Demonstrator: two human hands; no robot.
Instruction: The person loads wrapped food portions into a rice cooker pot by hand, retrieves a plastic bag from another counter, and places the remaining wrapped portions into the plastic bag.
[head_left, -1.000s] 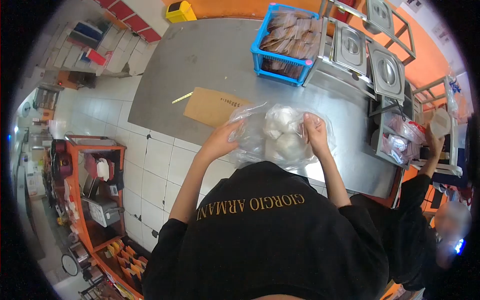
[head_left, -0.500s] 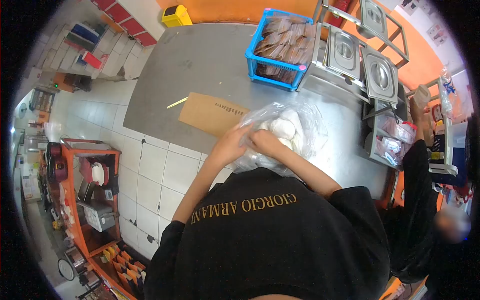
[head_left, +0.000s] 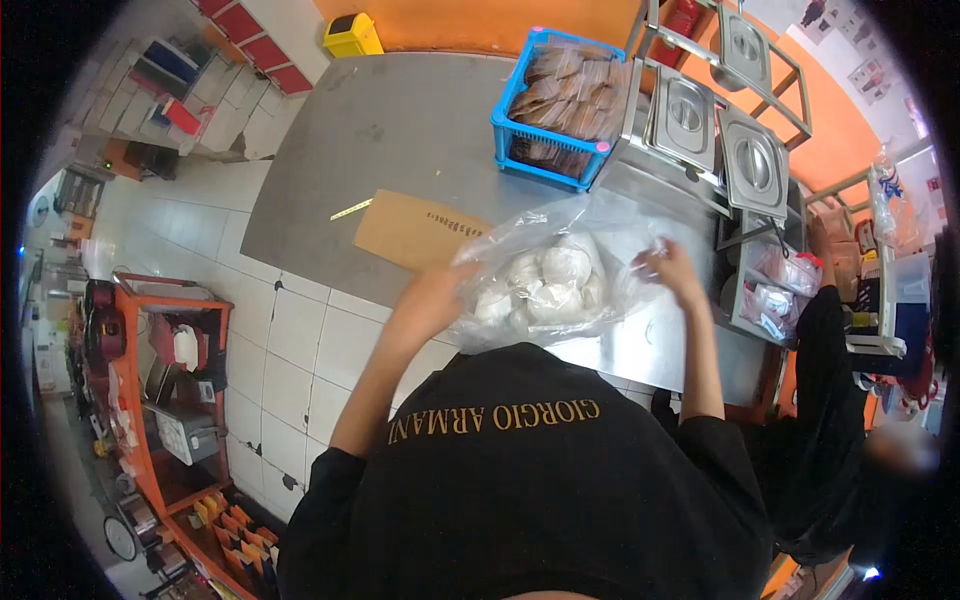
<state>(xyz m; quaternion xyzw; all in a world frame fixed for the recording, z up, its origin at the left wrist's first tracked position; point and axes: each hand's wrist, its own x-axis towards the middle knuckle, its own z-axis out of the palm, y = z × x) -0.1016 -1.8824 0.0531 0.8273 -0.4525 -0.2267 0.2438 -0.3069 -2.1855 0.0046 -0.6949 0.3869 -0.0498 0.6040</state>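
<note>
A clear plastic bag (head_left: pixel 625 215) with several white rounded lumps (head_left: pixel 567 266) inside lies on the steel table close to my body. Its mouth is spread wide, so the lumps show from above. My left hand (head_left: pixel 432 300) grips the bag's left edge, with the fingertips partly hidden by the film. On the opposite side, my right hand (head_left: pixel 672 270) pinches the right edge with bent fingers. A flat brown cardboard piece (head_left: pixel 415 228) with dark writing lies just beyond my left hand, partly under the bag's edge.
The steel table (head_left: pixel 330 130) carries a blue basket (head_left: pixel 555 128) of packed brown items and lidded steel containers (head_left: pixel 752 165) on a rack. At right, another person's arm (head_left: pixel 828 340) reaches toward shelves. An orange shelf unit (head_left: pixel 140 390) stands at left.
My hands were close together over the bag; now they are apart, the right having moved right and the left slightly left. The bag has spread, exposing more white lumps.
</note>
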